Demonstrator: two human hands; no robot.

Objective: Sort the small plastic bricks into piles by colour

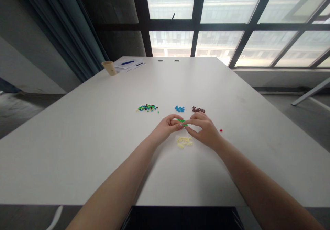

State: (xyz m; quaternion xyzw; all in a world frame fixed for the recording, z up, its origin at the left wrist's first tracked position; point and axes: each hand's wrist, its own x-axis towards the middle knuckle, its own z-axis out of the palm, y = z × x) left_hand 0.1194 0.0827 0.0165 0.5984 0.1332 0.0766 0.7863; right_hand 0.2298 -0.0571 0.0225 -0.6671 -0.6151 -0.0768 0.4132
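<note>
My left hand (170, 126) and my right hand (203, 128) meet above the middle of the table, their fingertips close together. Between them are small green toy bricks (183, 121), partly hidden by the fingers; whether they are joined or loose I cannot tell. My left thumb and bent fingers close on the green bricks from the left. From the right, my right thumb and index finger pinch in at them. A bit of red shows under the left fingertips. Nearer to me lie pale yellow bricks (184, 141); beyond the hands are blue bricks (179, 109) and dark brown bricks (198, 110).
A mixed-colour pile of small bricks (147, 107) lies to the left. One red brick (221, 130) sits right of my right hand. At the far left are a paper cup (109, 68) and papers (123, 65) with a blue pen (127, 62). A dark edge (183, 218) is nearest me.
</note>
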